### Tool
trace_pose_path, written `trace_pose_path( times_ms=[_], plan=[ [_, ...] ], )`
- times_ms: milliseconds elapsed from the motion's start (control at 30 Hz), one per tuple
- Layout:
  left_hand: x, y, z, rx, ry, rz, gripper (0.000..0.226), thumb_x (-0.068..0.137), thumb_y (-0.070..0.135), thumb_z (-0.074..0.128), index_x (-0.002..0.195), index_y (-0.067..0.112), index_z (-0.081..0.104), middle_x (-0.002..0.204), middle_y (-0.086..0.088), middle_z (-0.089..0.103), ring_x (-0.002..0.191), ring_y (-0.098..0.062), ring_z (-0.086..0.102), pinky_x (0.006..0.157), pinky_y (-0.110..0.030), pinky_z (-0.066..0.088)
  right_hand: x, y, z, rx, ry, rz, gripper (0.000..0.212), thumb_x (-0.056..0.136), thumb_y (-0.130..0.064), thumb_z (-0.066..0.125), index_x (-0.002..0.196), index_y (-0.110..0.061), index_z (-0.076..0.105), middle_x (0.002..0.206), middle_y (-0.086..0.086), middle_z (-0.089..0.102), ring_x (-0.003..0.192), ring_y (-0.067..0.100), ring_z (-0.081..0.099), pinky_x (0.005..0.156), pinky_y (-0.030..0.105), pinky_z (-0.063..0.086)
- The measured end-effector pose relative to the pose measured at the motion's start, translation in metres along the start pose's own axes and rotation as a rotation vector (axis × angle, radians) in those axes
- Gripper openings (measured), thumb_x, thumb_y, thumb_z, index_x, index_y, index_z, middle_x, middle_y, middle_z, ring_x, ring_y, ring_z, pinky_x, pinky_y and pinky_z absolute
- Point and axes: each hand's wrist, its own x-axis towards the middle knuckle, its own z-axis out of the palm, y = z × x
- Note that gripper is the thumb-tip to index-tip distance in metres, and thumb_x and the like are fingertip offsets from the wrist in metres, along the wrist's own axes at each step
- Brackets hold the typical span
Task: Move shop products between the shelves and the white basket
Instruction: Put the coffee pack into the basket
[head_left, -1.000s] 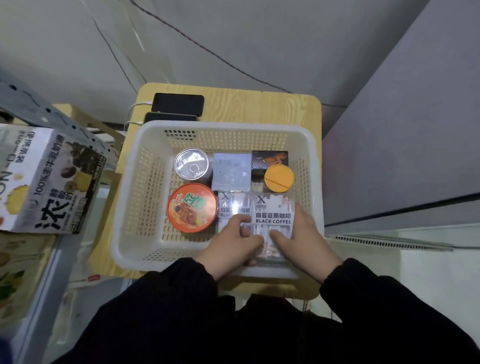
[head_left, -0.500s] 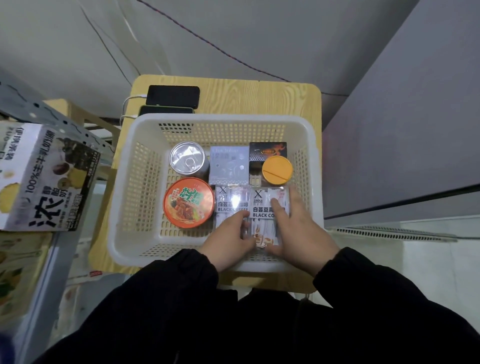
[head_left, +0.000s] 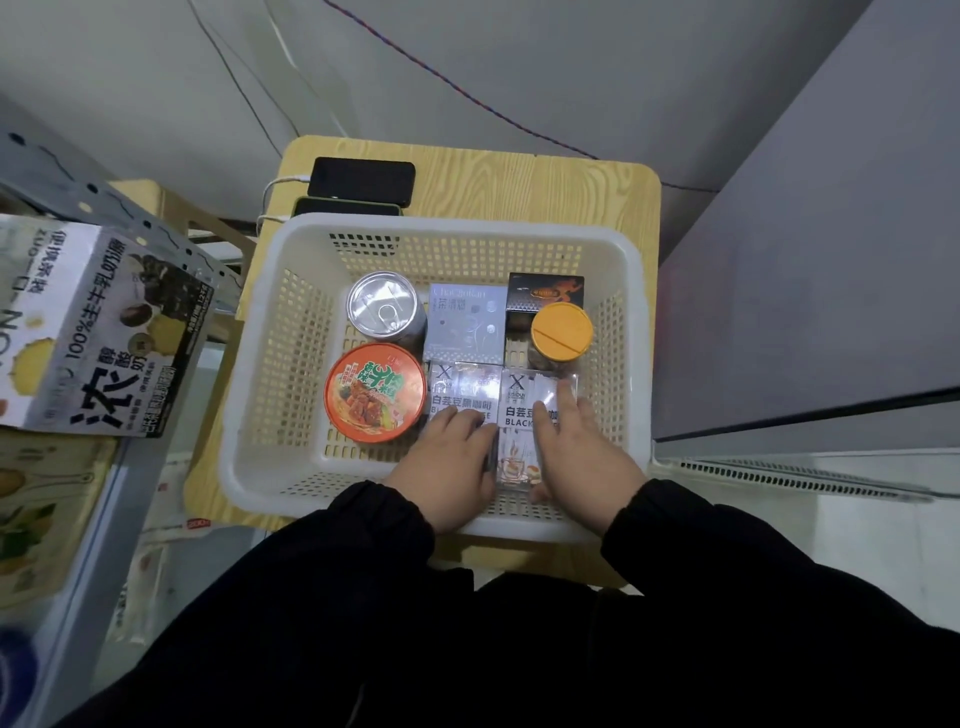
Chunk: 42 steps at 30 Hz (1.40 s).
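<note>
The white basket (head_left: 249, 415) stands on a small wooden table (head_left: 519, 187). Two clear black coffee boxes lie side by side at its near right: the left coffee box (head_left: 460, 387) and the right coffee box (head_left: 519, 400). My left hand (head_left: 449, 462) rests on top of the left one, fingers bent over its label. My right hand (head_left: 576, 452) lies on the right one with fingers stretched flat. A red noodle bowl (head_left: 375, 392), a silver can (head_left: 384, 310), a grey box (head_left: 467, 322), a black box (head_left: 545, 292) and an orange-lidded jar (head_left: 562, 331) also sit in the basket.
A metal shelf (head_left: 119, 218) stands on the left with a milk carton box (head_left: 93, 332) on it and more packs below. Two phones (head_left: 363, 182) lie on the table behind the basket. A grey cabinet (head_left: 810, 260) stands close on the right.
My right hand has shifted from the right box's side onto its top, fingers now flat. My left hand stays on the left box. The boxes have barely moved in the basket.
</note>
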Motion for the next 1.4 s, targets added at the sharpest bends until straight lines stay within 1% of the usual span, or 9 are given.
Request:
trace_pose_path(
  times_ms=[133,367,567,700,800,933,1000,1167,1400],
  plan=[
    [-0.002,-0.001,0.002,0.005,-0.013,-0.036,0.064,0.093,0.037,0.04,0.155,0.03,0.03,0.153,-0.006,0.036,0.144,-0.03,0.026,0.113,-0.055,0.036,0.0,0.003,0.0,-0.117,0.032,-0.051,0.09,0.1,-0.027,0.064,0.163,-0.004,0.004,0.165,0.034,-0.01,0.154,0.051,-0.012,0.125,0.049,0.02],
    [0.0,0.002,0.001,0.041,-0.064,-0.06,0.06,0.099,0.035,0.046,0.157,0.032,0.029,0.159,-0.005,0.025,0.149,-0.029,0.014,0.114,-0.058,0.036,0.01,0.009,0.004,-0.189,0.01,-0.146,0.063,0.107,-0.004,0.032,0.163,-0.002,0.003,0.165,0.035,-0.005,0.155,0.051,-0.005,0.125,0.05,0.021],
    [-0.006,0.008,0.004,-0.002,-0.064,-0.106,0.053,0.102,0.034,0.043,0.154,0.029,0.036,0.162,-0.007,0.024,0.154,-0.033,0.01,0.119,-0.059,0.027,0.018,0.015,0.009,-0.202,0.105,-0.184,0.082,0.093,-0.03,0.07,0.158,-0.014,0.023,0.16,0.027,0.022,0.153,0.046,0.015,0.122,0.047,0.027],
    [-0.014,0.015,0.007,-0.014,-0.116,-0.126,0.062,0.104,0.039,0.035,0.163,0.029,0.016,0.171,-0.005,0.004,0.157,-0.033,-0.001,0.124,-0.059,0.017,0.018,0.016,0.013,-0.265,0.043,-0.264,0.081,0.103,-0.04,0.057,0.165,-0.021,0.009,0.169,0.026,-0.004,0.156,0.046,-0.002,0.127,0.049,0.012],
    [-0.014,0.013,0.008,-0.014,-0.104,-0.123,0.061,0.102,0.039,0.033,0.161,0.027,0.023,0.17,-0.007,0.011,0.156,-0.037,0.006,0.122,-0.06,0.021,0.014,0.013,0.011,-0.278,0.056,-0.244,0.074,0.106,-0.045,0.048,0.165,-0.021,0.01,0.17,0.025,-0.002,0.156,0.046,0.001,0.127,0.05,0.012],
    [-0.033,0.006,-0.006,0.044,0.035,-0.048,0.071,0.085,0.046,0.016,0.137,0.017,0.054,0.133,-0.01,0.056,0.128,-0.037,0.047,0.104,-0.052,0.044,-0.003,-0.007,-0.008,-0.261,0.215,-0.307,0.049,0.099,-0.039,0.05,0.14,-0.013,0.053,0.147,0.024,0.047,0.139,0.045,0.042,0.111,0.054,0.04],
    [-0.057,-0.002,-0.017,0.015,0.197,-0.056,0.063,0.085,0.045,0.027,0.128,0.013,0.061,0.121,-0.011,0.063,0.116,-0.038,0.055,0.093,-0.053,0.049,-0.011,-0.025,-0.02,-0.259,0.343,-0.42,0.039,0.092,-0.034,0.056,0.122,-0.01,0.064,0.127,0.018,0.062,0.122,0.04,0.057,0.095,0.05,0.05],
    [-0.157,-0.028,-0.052,0.069,0.52,-0.238,0.066,0.086,0.054,0.042,0.134,0.012,0.06,0.129,-0.016,0.063,0.125,-0.043,0.053,0.101,-0.056,0.047,-0.036,-0.113,-0.053,-0.23,0.548,-0.703,0.049,0.084,-0.028,0.073,0.127,-0.006,0.063,0.123,0.017,0.064,0.117,0.038,0.061,0.094,0.048,0.052],
    [-0.339,-0.062,-0.068,0.178,0.704,-0.618,0.071,0.087,0.059,0.04,0.143,0.017,0.052,0.14,-0.014,0.055,0.135,-0.042,0.044,0.108,-0.056,0.039,-0.089,-0.276,-0.071,-0.266,0.714,-1.101,0.044,0.088,-0.025,0.066,0.126,-0.003,0.064,0.124,0.018,0.066,0.122,0.039,0.06,0.105,0.048,0.049]
  ],
)
